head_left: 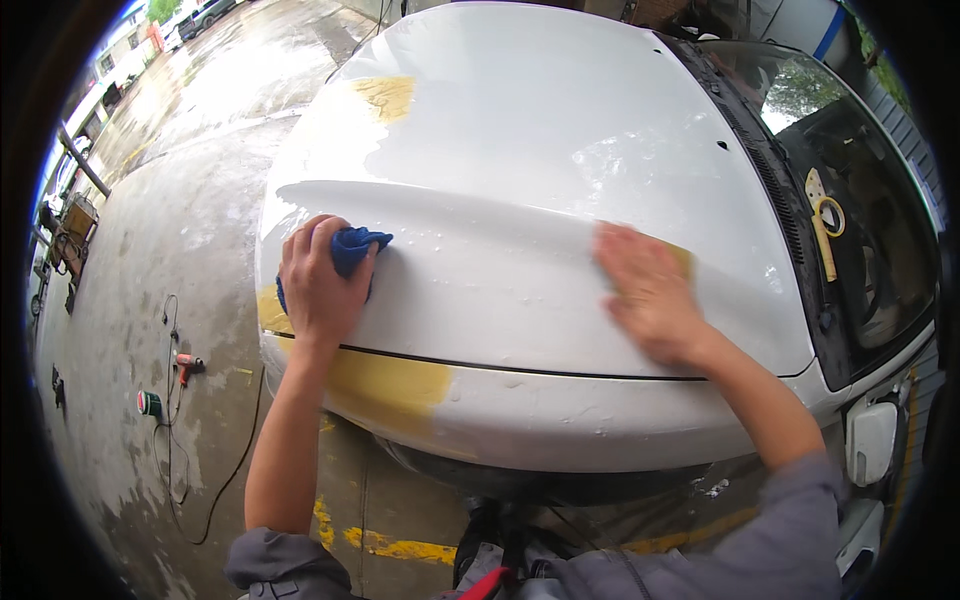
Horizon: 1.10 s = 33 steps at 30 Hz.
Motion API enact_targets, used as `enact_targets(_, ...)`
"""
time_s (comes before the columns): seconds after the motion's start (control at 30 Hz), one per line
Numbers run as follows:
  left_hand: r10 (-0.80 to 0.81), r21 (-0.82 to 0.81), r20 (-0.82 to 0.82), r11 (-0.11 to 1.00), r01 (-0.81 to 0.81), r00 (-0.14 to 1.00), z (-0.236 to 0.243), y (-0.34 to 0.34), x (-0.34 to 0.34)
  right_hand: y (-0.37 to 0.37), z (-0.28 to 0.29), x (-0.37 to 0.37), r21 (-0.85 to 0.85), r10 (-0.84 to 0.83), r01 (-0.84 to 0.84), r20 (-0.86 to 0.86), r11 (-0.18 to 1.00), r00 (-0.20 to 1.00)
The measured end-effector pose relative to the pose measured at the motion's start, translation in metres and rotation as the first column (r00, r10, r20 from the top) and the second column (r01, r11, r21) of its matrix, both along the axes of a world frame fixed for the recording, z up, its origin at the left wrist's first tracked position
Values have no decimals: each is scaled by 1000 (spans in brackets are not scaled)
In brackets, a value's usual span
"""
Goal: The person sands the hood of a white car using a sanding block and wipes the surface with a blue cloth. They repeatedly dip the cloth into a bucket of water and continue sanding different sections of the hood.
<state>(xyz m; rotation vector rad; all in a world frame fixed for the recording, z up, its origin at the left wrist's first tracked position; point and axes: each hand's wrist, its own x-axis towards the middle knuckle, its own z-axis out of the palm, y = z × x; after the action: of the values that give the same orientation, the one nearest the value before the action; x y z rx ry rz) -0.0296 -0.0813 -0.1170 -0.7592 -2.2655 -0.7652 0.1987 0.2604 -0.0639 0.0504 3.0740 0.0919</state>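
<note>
My left hand (pixel 322 278) is closed round a bunched blue cloth (pixel 352 250) at the left end of a white car hood (pixel 500 240). Under my right hand (pixel 648 295), smeared by motion, lies a tan sheet that looks like sandpaper (pixel 682 260); its far edge shows past the fingers. The palm is pressed flat over it on the hood. Water drops dot the wet paint between both hands. Yellowish filler patches show on the fender (pixel 390 385) below the seam, at the hood corner (pixel 272 310) and farther up the hood (pixel 386 98).
On the windshield's lower part rest a tape roll (pixel 829 216) and a yellow strip-like tool (pixel 823 245). A side mirror (pixel 872 442) juts out at the right. On the wet concrete floor lie a red power tool (pixel 186 366), a green can (pixel 149 403) and a trailing cord (pixel 232 480).
</note>
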Motion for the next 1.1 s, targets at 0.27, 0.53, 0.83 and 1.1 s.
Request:
enact_targets(0.27, -46, 55, -50, 997, 48, 998, 6, 13, -4, -75, -5, -123, -57, 302, -301, 6, 952, 953)
enact_targets(0.53, 15, 41, -1, 999, -15, 1000, 3, 3, -1, -36, -4, -36, -20, 95, -96, -43, 995, 995)
enact_targets(0.83, 12, 57, -47, 998, -10, 999, 1, 3, -6, -57, -4, -37, -96, 350, -347, 15, 933, 937)
enact_targets(1.1, -10, 67, -52, 998, 14, 999, -1, 10, -7, -99, -12, -50, -6, 403, -403, 21, 915, 915)
